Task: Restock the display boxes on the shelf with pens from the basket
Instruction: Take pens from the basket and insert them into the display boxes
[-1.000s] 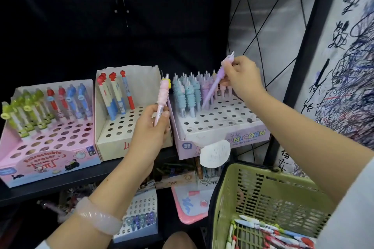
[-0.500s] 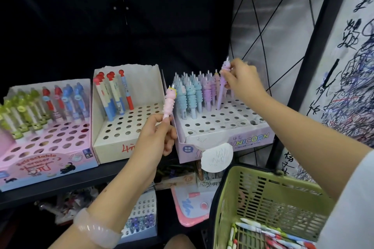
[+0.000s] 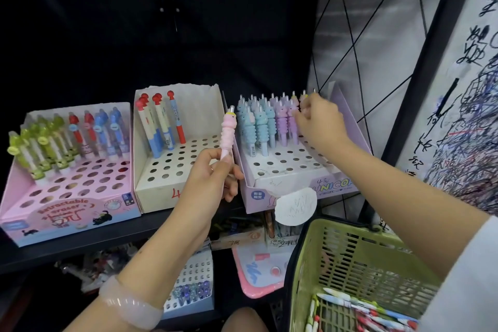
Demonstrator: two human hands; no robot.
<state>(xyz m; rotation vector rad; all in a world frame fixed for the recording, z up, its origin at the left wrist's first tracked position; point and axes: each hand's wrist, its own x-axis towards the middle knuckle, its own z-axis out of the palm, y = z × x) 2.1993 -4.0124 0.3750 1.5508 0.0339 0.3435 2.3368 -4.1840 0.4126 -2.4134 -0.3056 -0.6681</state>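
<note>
Black shelf (image 3: 80, 248) backdrop, left hand (image 3: 207, 178) grip pinches a light, squishy-topped pink pen (image 3: 227, 132) low on its stiff barrel beside the unicorn box (image 3: 285, 186), right hand (image 3: 320, 124) pinching a purple one into the back row.

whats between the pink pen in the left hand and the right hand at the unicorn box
In the head view, standing blue pens and purple pens in the unicorn box fill the stretch between the pink pen and the right hand.

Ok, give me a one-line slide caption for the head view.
Left hand holds a pink unicorn pen upright while right hand reaches the purple pens in the unicorn display box.
</note>
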